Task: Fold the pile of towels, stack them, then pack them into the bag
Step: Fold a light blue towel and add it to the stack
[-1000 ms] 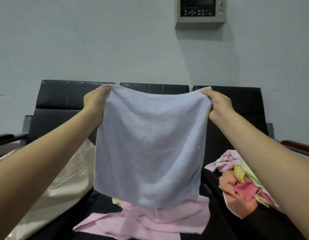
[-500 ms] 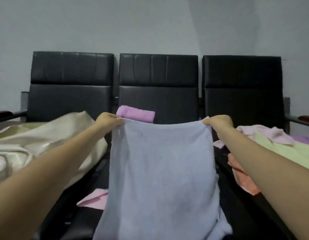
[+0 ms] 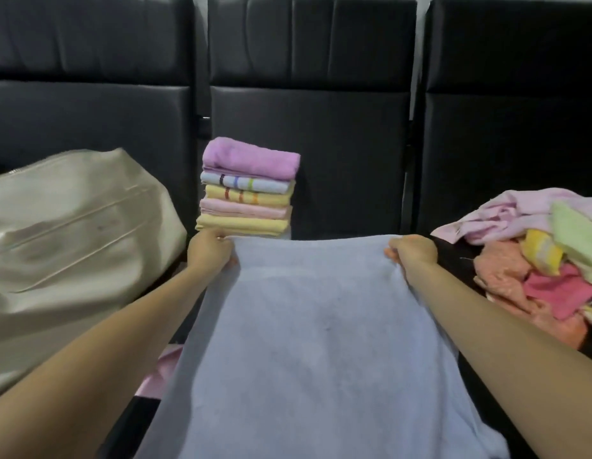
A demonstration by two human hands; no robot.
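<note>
A light blue towel [image 3: 314,342] lies spread over the middle black seat, reaching toward me. My left hand [image 3: 210,251] pinches its far left corner and my right hand [image 3: 412,255] pinches its far right corner, both low at the seat. Just behind the far edge stands a stack of folded towels [image 3: 248,190], purple on top, then striped blue, yellow, pink and yellow. A beige bag [image 3: 66,240] lies on the left seat. A loose pile of unfolded towels [image 3: 546,250] in pink, green, yellow and coral sits on the right seat.
Three black padded chair backs [image 3: 321,127] form a wall behind everything. A pink towel [image 3: 162,369] peeks out from under the blue one at its left edge.
My hands lowered the blue towel from hanging in the air down onto the seat, and the view tilted downward. The folded stack is now in view.
</note>
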